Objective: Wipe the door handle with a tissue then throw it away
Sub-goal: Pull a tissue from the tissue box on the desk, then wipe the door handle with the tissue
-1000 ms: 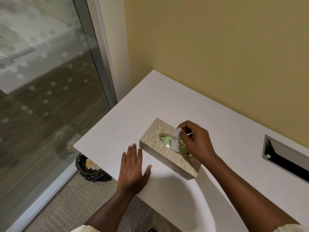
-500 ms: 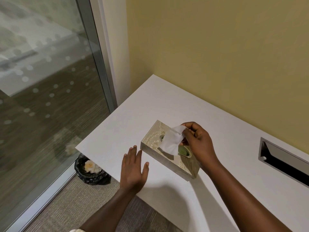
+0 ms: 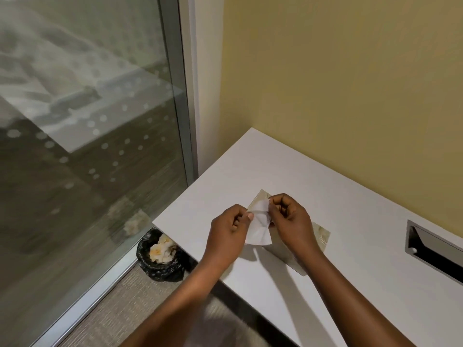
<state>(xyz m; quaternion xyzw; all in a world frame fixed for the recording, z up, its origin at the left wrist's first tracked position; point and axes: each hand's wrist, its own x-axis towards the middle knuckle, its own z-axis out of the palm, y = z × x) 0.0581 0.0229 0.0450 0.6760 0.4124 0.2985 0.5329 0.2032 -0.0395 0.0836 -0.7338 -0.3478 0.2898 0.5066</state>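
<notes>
— Above the white surface [image 3: 275, 171], what are the hands doing?

— Both grip one white tissue [image 3: 259, 227]. The left hand [image 3: 226, 234] pinches its left edge between thumb and curled fingers; the right hand [image 3: 292, 221] pinches the top right corner, fingers closed tight. The sheet hangs crumpled between them, clear of the surface.

— And the box?

— A gold patterned tissue box [image 3: 322, 237] sits on the surface directly under the hands, mostly hidden by the right hand and wrist. One corner peeks out above the tissue, another to the right of the wrist.

— Where would the tissue go?

— A small bin [image 3: 160, 267] with a black liner stands on the carpeted floor [image 3: 125, 309], just beside the surface's near-left corner and against the glass. Crumpled pale paper [image 3: 161, 250] already lies inside.

— What else frames the scene?

— A glass panel [image 3: 87, 121] dotted with frosted spots fills the left side, set in a metal frame [image 3: 175, 83]. A yellow wall [image 3: 338, 71] runs behind the surface. At the right edge, a rectangular metal-rimmed slot [image 3: 436, 251] is cut into the surface.

— Is a door handle in view?

— I cannot tell from this angle.
</notes>
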